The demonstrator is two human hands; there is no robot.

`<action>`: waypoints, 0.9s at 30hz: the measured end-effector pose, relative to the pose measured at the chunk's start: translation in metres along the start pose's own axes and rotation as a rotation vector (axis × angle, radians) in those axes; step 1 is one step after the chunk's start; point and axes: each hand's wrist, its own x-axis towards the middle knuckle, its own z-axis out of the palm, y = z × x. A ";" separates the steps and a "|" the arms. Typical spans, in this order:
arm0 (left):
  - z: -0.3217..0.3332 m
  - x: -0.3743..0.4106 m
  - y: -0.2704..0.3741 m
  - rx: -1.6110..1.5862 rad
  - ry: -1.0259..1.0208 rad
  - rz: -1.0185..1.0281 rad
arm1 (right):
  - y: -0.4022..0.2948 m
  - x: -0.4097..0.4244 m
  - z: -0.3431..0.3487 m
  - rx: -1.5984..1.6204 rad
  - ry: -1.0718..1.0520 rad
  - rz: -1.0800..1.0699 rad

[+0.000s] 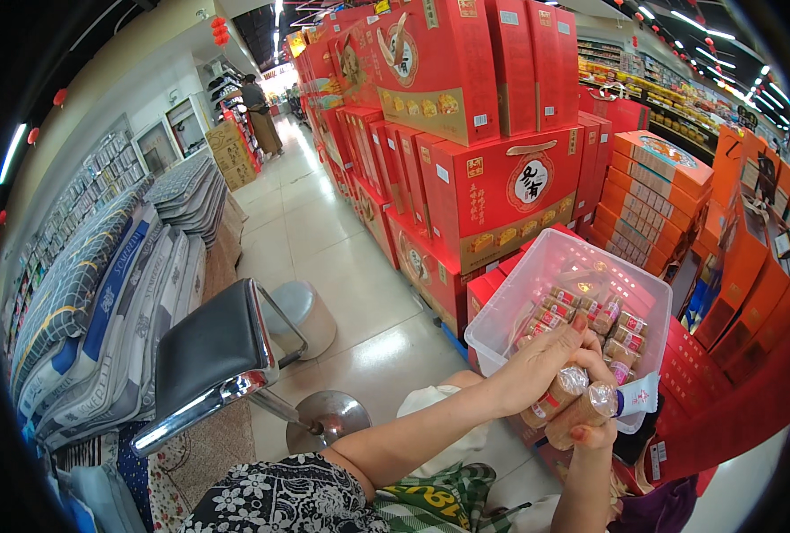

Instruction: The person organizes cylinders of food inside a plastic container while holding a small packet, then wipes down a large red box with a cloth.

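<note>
Two brown cylindrical rolls in clear plastic wrap are gripped by my right hand [595, 432], its thumb across the nearer roll [578, 418]. The farther roll [547, 408] has a red label. My left hand [547, 360] lies over the top of the rolls with its fingers bent. Its palm side is hidden, so its hold cannot be told. Beneath both hands, a translucent plastic bin [501, 293] contains several similar wrapped rolls [625, 340] with red or pink labels. A white and purple packet [638, 396] sticks out beside my right hand, at the bin's near rim.
Red gift boxes [501, 193] are stacked high behind the bin, with orange boxes [655, 193] to the right. A black-seated chrome stool [208, 353] and a round plastic stool [302, 320] stand left. Folded mats [122, 300] line the aisle, where a person [262, 113] stands farther off.
</note>
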 end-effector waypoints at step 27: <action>0.004 0.002 -0.016 -0.045 0.124 -0.009 | 0.015 -0.004 -0.024 -0.302 -0.035 -0.133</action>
